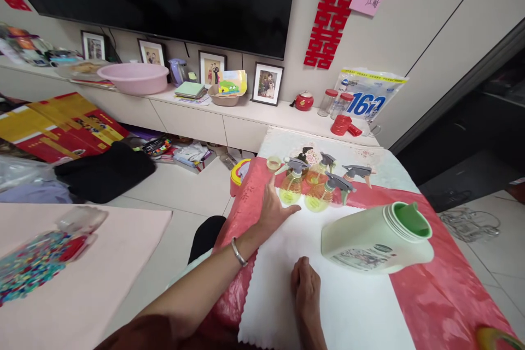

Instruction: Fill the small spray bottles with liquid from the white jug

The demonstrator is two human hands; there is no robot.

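Observation:
My left hand (275, 209), a silver bangle on its wrist, reaches over the near-left edge of the white mat (274, 284). Its thumb and fingers are apart, close beside a spray bottle (291, 190) of yellow-green liquid; contact is hard to make out. Further right stand a second yellow-green spray bottle (319, 198) and an orange one (316, 174) behind it. A small clear cup (273, 163) sits just beyond my left fingertips. Curled into a loose fist, my right hand (305, 284) rests on the mat, left of a large pale green jug (369, 240); nothing shows in it.
Red plastic sheeting (443, 262) covers the table around the mat. A pink table (135, 240) with colourful beads (36, 262) stands at left. Behind, a white cabinet (188, 117) holds a pink basin (135, 77), framed photos and jars. A flattened carton (65, 126) lies on the floor.

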